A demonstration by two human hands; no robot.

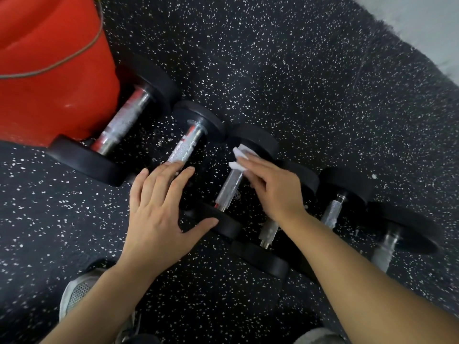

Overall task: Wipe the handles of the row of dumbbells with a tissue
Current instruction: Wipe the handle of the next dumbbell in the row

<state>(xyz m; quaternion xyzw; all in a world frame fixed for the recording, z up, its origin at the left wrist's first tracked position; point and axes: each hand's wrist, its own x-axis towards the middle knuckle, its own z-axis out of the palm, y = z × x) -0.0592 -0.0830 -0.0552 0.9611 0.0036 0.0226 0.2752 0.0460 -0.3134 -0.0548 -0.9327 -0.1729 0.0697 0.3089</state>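
Observation:
Several black dumbbells with knurled chrome handles lie in a diagonal row on the speckled rubber floor. My right hand (273,187) holds a folded white tissue (241,157) against the upper end of the third dumbbell's handle (229,188). My left hand (161,209) rests flat, fingers spread, over the near end of the second dumbbell's handle (185,146), its thumb on the near weight of the third dumbbell (223,223). The largest dumbbell (124,120) lies at the far left. Smaller dumbbells (332,212) continue to the right, partly hidden by my right forearm.
A red padded object (49,70) with a cord over it stands at the top left, touching the largest dumbbell. My grey shoes (77,296) show at the bottom. A pale wall or floor edge (422,26) runs along the top right corner.

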